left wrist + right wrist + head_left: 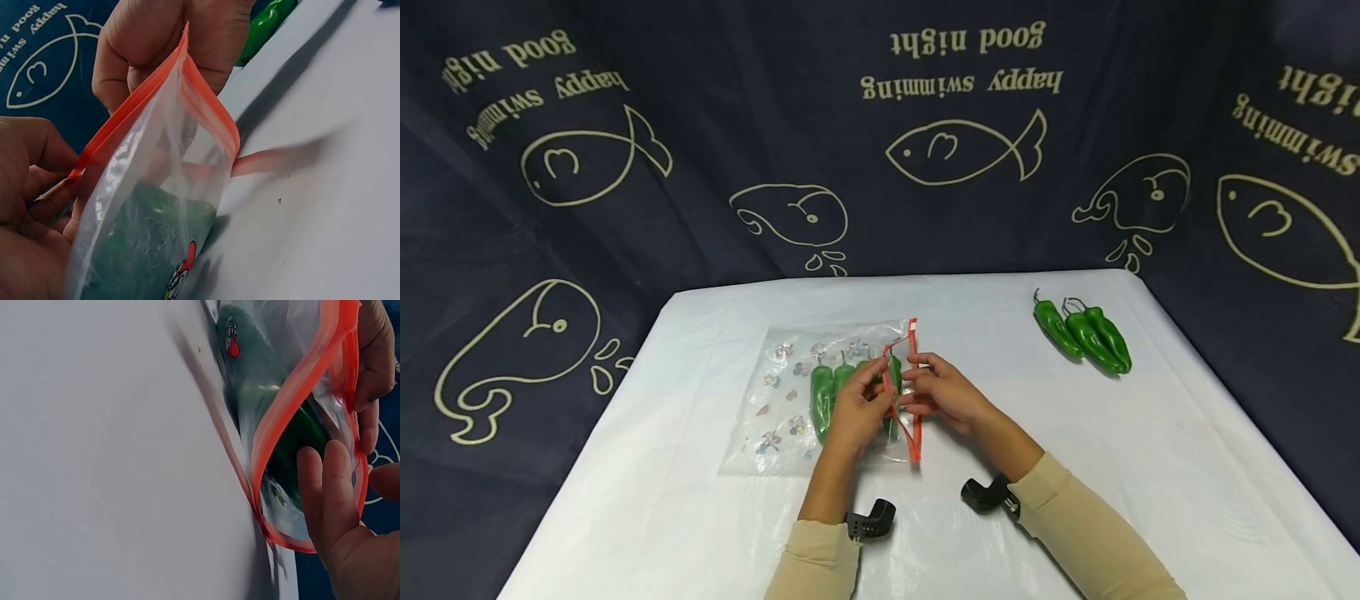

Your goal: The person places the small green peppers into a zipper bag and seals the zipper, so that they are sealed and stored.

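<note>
A clear zip bag (758, 454) with a red-edged mouth and small printed figures lies on the white table. Several green peppers (822, 398) are inside, side by side, stems toward the far side. My left hand (857, 412) pinches the upper red edge, holding the mouth apart. At the mouth, on its right side, is my right hand (953, 398). The right wrist view shows its straight fingers (338, 481) reaching into the opening, right at a green pepper (294, 450) near the mouth. The lower red edge of the mouth lies close to the tabletop.
Three more green peppers (1093, 337) lie together at the table's far right. The table (647, 500) has a white cover. Behind it hangs a dark blue cloth (865, 150) printed with fish, whales and lettering.
</note>
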The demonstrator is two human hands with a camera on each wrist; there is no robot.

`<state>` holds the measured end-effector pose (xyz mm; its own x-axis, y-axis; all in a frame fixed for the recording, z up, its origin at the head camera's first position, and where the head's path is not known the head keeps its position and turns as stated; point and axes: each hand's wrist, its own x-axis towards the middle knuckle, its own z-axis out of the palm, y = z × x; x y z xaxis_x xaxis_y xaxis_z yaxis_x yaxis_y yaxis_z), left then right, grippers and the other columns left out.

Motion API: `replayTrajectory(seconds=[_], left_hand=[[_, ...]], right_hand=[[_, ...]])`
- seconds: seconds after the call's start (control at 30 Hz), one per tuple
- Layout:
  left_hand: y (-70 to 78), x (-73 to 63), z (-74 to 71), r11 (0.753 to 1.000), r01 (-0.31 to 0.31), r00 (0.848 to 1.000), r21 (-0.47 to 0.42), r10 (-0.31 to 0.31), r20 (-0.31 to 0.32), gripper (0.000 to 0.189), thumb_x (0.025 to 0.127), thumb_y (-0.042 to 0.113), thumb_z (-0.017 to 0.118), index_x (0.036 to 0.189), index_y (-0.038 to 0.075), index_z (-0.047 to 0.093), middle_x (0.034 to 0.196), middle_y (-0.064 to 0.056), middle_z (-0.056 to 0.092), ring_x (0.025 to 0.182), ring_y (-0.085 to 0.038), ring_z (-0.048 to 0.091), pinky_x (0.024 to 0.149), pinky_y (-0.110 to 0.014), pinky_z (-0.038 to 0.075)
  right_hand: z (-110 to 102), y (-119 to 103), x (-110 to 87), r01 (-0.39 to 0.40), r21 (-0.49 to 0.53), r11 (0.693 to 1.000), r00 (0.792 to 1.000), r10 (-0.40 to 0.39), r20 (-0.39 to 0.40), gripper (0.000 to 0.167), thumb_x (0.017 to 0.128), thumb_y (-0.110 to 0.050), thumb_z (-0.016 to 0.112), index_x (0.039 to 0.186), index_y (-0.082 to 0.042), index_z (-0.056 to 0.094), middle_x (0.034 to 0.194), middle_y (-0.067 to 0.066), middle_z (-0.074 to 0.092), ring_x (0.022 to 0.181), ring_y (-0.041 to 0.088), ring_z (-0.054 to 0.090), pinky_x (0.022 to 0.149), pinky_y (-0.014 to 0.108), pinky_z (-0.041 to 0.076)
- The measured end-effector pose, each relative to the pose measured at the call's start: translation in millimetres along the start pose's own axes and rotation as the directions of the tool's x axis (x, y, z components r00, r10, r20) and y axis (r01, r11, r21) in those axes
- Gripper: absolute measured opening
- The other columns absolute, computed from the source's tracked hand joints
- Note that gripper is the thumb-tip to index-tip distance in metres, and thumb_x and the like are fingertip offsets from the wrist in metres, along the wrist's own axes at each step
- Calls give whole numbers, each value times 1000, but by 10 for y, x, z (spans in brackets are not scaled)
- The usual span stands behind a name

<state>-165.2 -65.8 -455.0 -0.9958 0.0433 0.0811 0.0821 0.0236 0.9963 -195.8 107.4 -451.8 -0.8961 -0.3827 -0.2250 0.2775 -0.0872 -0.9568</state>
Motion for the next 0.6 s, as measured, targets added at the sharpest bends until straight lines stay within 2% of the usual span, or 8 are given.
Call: replayTrajectory(seconds=[0.1, 0.27, 0.37, 0.6], left_hand=[[36, -16, -6, 1000, 1, 1000, -6, -1, 4, 56, 85, -14, 58, 139, -3, 54, 144, -17, 50, 104, -33, 62, 66, -19, 55], [237, -91, -7, 1000, -13, 999, -12, 13, 30, 56, 82, -17, 53, 138, -10, 51, 142, -25, 48, 106, -42, 60, 66, -19, 55], [319, -128, -5, 1000, -8, 999, -12, 9, 33, 55, 83, -17, 53, 137, -11, 51, 141, -26, 48, 104, -40, 60, 66, -20, 56], [315, -133, -12, 1000, 12, 999, -15, -12, 29, 55, 84, -16, 53, 138, -9, 51, 142, -24, 49, 99, -33, 61, 66, -23, 57]], right_hand=[[11, 12, -5, -11, 29, 1000, 1000, 11, 3, 62, 90, 3, 44, 150, 2, 28, 133, 22, 48, 96, 29, 68, 79, 34, 59], [-19, 14, -6, -13, -2, 1000, 1000, 13, 7, 62, 90, 2, 45, 150, 1, 28, 135, 22, 48, 98, 28, 67, 78, 35, 59], [-81, 2, -4, -4, -51, 999, 1000, 5, 15, 60, 92, 0, 47, 150, 2, 29, 138, 25, 47, 100, 29, 66, 79, 36, 58], [-389, -86, -27, 42, -225, 973, 999, -47, -17, 52, 95, -4, 52, 144, 6, 37, 138, 28, 46, 108, 34, 60, 84, 39, 55]])
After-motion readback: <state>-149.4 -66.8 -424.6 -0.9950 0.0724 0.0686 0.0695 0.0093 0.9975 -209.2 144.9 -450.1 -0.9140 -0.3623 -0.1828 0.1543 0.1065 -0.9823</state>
